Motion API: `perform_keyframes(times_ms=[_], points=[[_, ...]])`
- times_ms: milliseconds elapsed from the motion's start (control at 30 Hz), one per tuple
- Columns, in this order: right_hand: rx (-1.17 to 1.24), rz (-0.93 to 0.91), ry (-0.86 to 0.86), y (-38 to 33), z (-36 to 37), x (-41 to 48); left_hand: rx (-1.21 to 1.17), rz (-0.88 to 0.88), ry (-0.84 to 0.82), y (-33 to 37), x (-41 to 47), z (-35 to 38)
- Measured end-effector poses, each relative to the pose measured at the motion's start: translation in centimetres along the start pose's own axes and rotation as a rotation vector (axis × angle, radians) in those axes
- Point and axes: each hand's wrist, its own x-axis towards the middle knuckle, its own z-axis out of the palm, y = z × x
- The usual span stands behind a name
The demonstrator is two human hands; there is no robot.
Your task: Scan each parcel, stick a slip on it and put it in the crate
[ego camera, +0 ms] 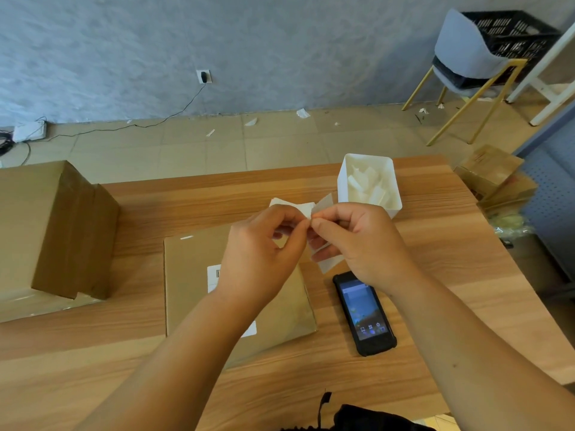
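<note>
nearest: scanner (364, 312) flat on the table (451, 321), screen lit, just right of the parcel (186, 293). parcel is a flat brown carton lying on the table under the left forearm, with its barcode label (213, 275) partly hidden.

above the parcel's far edge: left hand (258, 253) pinches the white slip (295, 206), right hand (367, 241) pinches the thin backing sheet (325, 203). fingertips of both meet at one corner. judged step: peeling, slip not yet stuck.

risks:
- the slip is limp. if the freed glue side folds over it sticks to itself or to a finger, and the slip is lost.
- a hard pull at that one corner may tear it.
- laid down blind, it could cover the barcode label.
- a sweeping right wrist could knock the scanner.

beyond: white tub (367, 157) holding more slips, close behind the right hand. an elbow lift could tip it.

far right: black crate (522, 29) on a chair (466, 51), well apart from the table, so a long carry with drop risk.
</note>
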Motion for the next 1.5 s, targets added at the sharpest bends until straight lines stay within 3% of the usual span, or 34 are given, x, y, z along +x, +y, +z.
perform_keyframes(times_ms=[267,567,800,1033,1167,1367,1500], points=[[0.016,0.065,-0.002,1.1,-1.3,0.7,0.186,0.108,-0.039,0.0,1.0,1.7],[0.051,0.135,0.090,2.8,-4.2,1.9,-0.151,-0.371,-0.042,-0.9,1.9,4.2],[-0.013,0.263,0.279,5.4,-9.9,3.1,-0.160,-0.515,0.083,-3.2,4.0,7.3],[-0.093,0.343,0.616,8.3,-16.7,4.2,-0.057,-0.598,0.123,-5.7,7.5,10.9],[-0.128,0.374,0.769,9.5,-19.8,4.7,0.007,-0.575,0.092,-6.4,9.9,13.0],[-0.188,0.367,0.679,11.0,-20.9,5.4,-0.095,-0.460,-0.099,-5.0,14.6,18.3],[-0.135,0.363,0.675,11.6,-21.4,6.0,-0.163,-0.458,-0.126,-4.8,17.6,21.7]])
